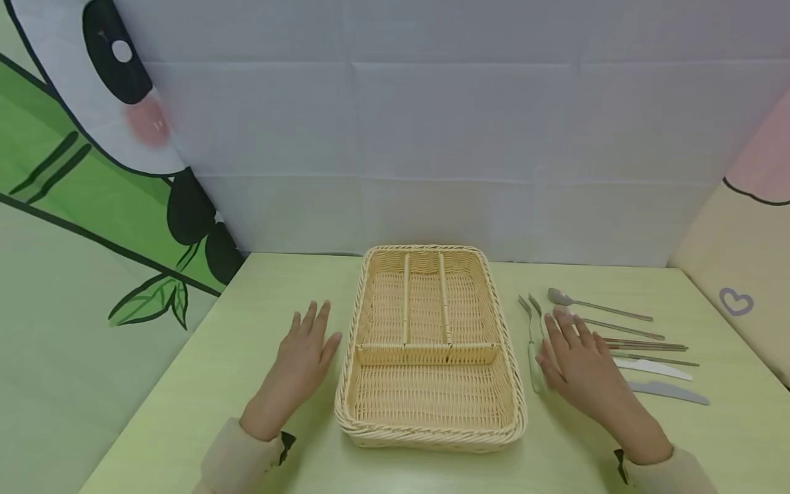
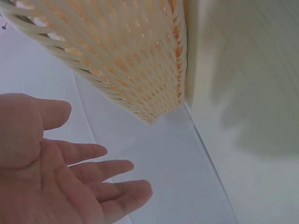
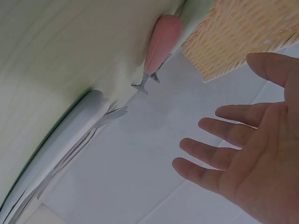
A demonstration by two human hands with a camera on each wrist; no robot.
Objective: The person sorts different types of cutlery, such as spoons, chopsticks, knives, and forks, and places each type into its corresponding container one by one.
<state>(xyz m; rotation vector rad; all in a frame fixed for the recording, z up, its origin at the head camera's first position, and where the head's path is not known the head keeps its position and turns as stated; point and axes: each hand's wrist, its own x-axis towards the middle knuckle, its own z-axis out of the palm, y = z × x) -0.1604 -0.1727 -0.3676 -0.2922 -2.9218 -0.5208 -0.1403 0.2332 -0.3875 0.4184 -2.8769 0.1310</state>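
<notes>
A wicker basket [image 1: 426, 354] with a long front section and three narrow sections behind stands mid-table. To its left hovers my left hand [image 1: 302, 360], fingers extended and spread, holding nothing; the basket's woven side [image 2: 140, 56] shows close by in the left wrist view. My right hand [image 1: 583, 374], also with straight fingers and nothing held, is over the cutlery on the right. Beside it lie two forks, one green-handled [image 1: 533, 370] and one with a pink handle [image 3: 163, 42]. It partly covers the second spoon [image 1: 629, 330], the chopsticks [image 1: 648, 346] and two knives [image 1: 669, 392].
Another spoon [image 1: 559, 296] lies farthest back among the cutlery. The pale table [image 1: 284, 288] meets a white cloth backdrop [image 1: 457, 123] behind the basket. Printed cloth panels [image 1: 62, 343] flank the table on both sides.
</notes>
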